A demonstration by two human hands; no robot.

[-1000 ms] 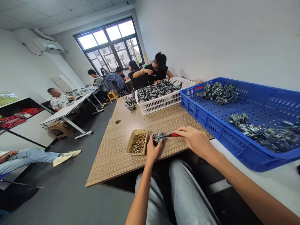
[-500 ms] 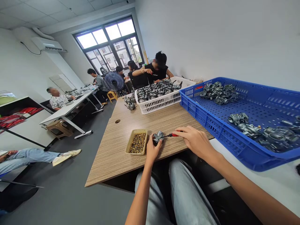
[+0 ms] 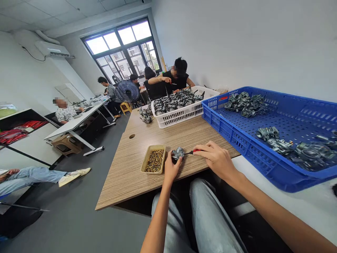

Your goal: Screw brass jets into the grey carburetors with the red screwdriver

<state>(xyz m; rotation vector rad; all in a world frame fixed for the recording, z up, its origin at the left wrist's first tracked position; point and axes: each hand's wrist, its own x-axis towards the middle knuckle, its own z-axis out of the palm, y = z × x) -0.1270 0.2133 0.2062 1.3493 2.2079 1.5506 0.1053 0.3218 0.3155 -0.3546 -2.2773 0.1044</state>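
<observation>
A grey metal carburetor body (image 3: 178,153) is gripped by my left hand (image 3: 172,166), just above the near edge of the wood-grain table (image 3: 118,179). My right hand (image 3: 217,159) is closed around the red handle of a screwdriver (image 3: 196,151). Its dark shaft points left and meets the right side of the carburetor body; the exact contact spot is too small to make out. Left of my left hand stands a small beige tray (image 3: 142,168) holding many brass-coloured pins or jets (image 3: 154,161).
A white crate (image 3: 181,117) full of dark metal parts stands farther back, with more parts (image 3: 146,115) beside it. On the right is a blue crate (image 3: 244,146) with carburetor bodies (image 3: 247,104). Across the table a co-worker (image 3: 179,75) sits; others are near the fan (image 3: 127,91).
My right hand has shifted slightly and its fingers have turned on the screwdriver handle. My left hand and the carburetor body stay almost in place.
</observation>
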